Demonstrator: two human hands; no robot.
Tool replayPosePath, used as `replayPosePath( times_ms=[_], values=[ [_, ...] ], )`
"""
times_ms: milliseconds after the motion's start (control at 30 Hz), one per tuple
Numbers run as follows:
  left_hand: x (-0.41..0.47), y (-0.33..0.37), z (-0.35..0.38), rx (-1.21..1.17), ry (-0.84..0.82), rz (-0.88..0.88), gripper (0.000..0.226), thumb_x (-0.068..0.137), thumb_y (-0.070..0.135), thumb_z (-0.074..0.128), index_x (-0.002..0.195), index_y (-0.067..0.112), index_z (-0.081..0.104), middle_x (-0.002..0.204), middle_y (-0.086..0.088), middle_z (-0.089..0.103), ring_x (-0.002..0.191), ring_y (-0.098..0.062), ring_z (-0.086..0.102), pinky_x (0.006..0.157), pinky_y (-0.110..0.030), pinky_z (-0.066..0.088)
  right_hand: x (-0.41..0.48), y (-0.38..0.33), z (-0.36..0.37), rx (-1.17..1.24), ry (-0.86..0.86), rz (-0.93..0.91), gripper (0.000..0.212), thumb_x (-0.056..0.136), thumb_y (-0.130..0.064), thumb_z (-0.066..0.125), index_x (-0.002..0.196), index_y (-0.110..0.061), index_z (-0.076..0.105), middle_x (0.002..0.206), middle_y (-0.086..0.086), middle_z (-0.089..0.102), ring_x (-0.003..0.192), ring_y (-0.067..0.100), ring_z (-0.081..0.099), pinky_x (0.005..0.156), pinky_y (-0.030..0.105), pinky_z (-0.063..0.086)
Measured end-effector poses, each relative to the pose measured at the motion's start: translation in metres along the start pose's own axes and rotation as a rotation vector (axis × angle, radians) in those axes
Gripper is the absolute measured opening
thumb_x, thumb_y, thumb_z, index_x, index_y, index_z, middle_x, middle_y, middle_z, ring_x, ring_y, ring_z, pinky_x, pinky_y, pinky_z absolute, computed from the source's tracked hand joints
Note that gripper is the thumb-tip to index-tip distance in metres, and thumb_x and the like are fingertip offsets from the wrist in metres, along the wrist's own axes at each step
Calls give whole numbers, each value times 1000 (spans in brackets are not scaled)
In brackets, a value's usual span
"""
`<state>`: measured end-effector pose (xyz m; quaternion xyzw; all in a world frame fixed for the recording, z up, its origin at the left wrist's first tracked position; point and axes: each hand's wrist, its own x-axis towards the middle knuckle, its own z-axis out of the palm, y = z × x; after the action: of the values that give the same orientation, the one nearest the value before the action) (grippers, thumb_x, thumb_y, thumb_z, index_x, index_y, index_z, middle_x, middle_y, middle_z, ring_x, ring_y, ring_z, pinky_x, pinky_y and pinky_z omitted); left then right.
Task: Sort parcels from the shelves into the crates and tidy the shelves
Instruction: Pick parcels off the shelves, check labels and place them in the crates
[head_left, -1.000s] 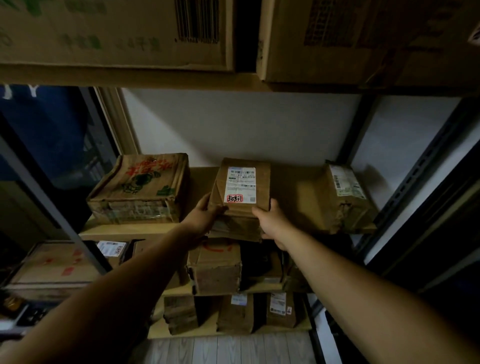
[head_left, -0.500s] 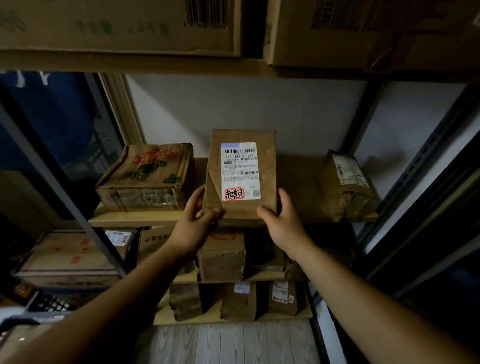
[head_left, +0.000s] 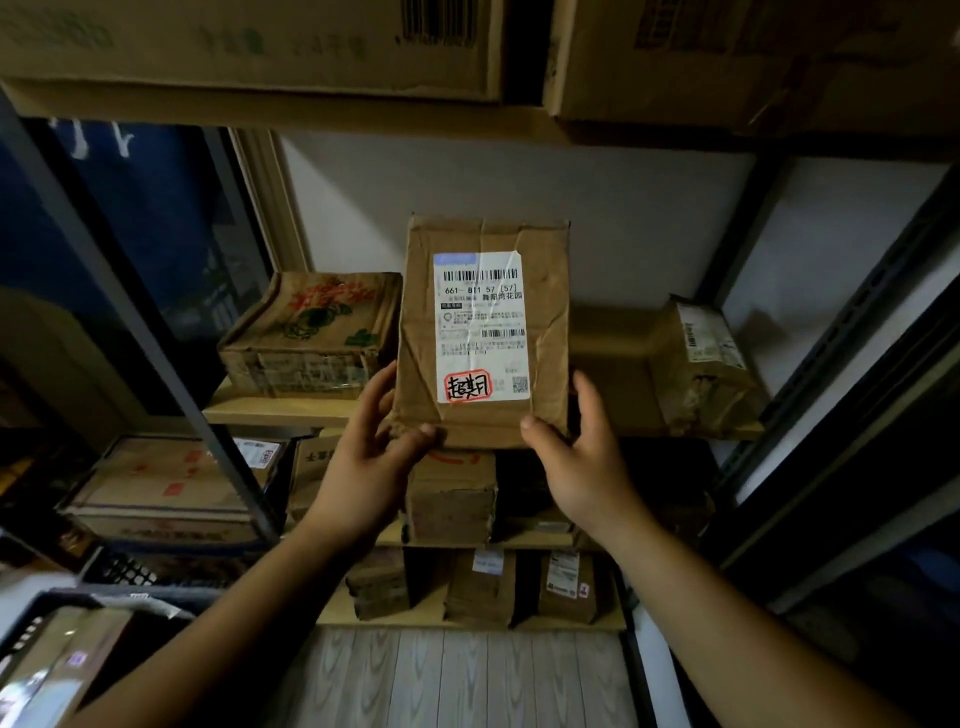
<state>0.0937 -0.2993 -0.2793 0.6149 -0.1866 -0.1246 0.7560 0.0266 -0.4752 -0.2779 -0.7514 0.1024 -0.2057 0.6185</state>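
I hold a brown cardboard parcel (head_left: 545, 322) upright in front of the middle shelf (head_left: 275, 410), its white shipping label facing me with a red-circled handwritten mark at the bottom. My left hand (head_left: 374, 457) grips its lower left corner, thumb on the front. My right hand (head_left: 582, 457) grips its lower right corner the same way. Behind it on the shelf lie a printed carton (head_left: 311, 338) at the left and a taped parcel (head_left: 701, 364) at the right.
Lower shelves carry several more brown parcels (head_left: 452, 499). A dark crate (head_left: 150, 571) and another crate with a box inside (head_left: 47, 660) stand at the lower left. Large cartons (head_left: 249, 47) fill the top shelf. Metal uprights (head_left: 140, 332) frame both sides; wood floor below.
The parcel has come up off the shelf and tilted upright, so its label now faces me. Both hands have kept their hold at its lower corners and drawn nearer.
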Motion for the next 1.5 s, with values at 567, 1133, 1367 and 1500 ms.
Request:
replayPosePath(
  times_ms=[567, 1133, 1367, 1500],
  values=[
    [-148, 9, -139, 6, 470, -52, 67, 78, -1, 66, 130, 35, 45, 120, -4, 63, 101, -16, 66, 77, -27, 52, -79, -11, 156, 27, -433, 26, 42, 91, -15, 59, 109, -50, 44, 105, -31, 56, 96, -20, 53, 79, 8, 41],
    [-278, 65, -363, 49, 654, -133, 61, 87, -3, 57, 121, 46, 44, 124, -2, 58, 104, -15, 64, 77, -26, 52, -182, -49, 400, 94, -615, 56, 40, 93, -9, 55, 121, -36, 44, 106, -26, 57, 90, -25, 53, 72, -1, 41],
    [-244, 60, -453, 59, 669, -220, 64, 86, -2, 59, 131, 41, 43, 128, -5, 55, 115, -25, 59, 92, -41, 50, -147, -34, 494, 141, -600, 94, 40, 92, 0, 54, 123, -25, 46, 106, -20, 59, 90, -20, 56, 75, 1, 43],
    [-213, 59, -508, 76, 676, -253, 65, 86, -4, 58, 134, 36, 41, 126, -7, 56, 111, -24, 61, 89, -38, 51, -120, -22, 551, 124, -610, 143, 39, 92, -7, 56, 124, -26, 46, 107, -20, 59, 92, -17, 57, 73, 3, 44]
  ],
)
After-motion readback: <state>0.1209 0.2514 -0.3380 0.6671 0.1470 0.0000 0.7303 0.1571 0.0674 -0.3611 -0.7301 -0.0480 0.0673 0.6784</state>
